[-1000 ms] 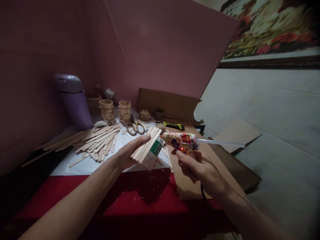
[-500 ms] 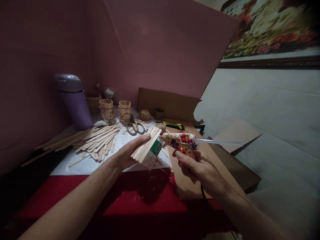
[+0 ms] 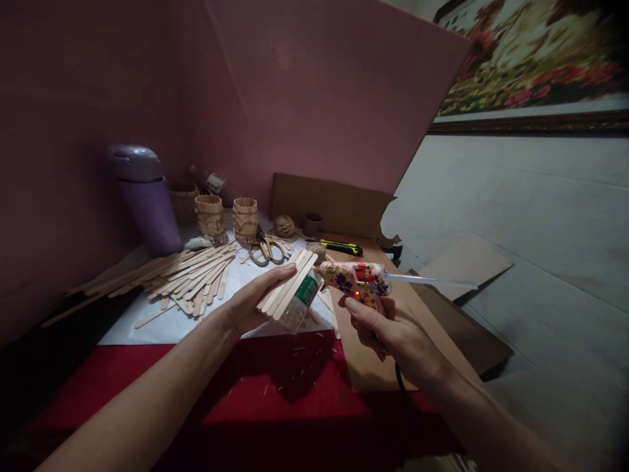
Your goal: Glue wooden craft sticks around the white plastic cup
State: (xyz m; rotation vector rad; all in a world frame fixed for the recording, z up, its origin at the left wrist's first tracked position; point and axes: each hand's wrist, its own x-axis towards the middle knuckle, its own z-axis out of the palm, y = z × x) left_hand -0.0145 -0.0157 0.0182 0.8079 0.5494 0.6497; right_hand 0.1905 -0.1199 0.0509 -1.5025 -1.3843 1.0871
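Note:
My left hand (image 3: 255, 298) is wrapped round a clear plastic container (image 3: 303, 298) with a green label. Several flat wooden sticks (image 3: 289, 283) lie side by side along its upper left side, tilted with it. In my right hand (image 3: 386, 324) is a flower-patterned glue gun (image 3: 358, 278), its nozzle pointing left at the container's upper edge. Whether the nozzle touches is too small to tell. A small red light glows on the gun, and a long clear glue stick (image 3: 432, 281) juts from its back.
Loose wooden sticks (image 3: 196, 278) fan out on white paper (image 3: 122, 331) at left. Behind stand a purple flask (image 3: 150, 210), stick-covered cups (image 3: 245, 219), scissors (image 3: 266, 252) and twine (image 3: 284, 226). A yellow-black cutter (image 3: 341, 247) lies by brown cardboard (image 3: 378, 367).

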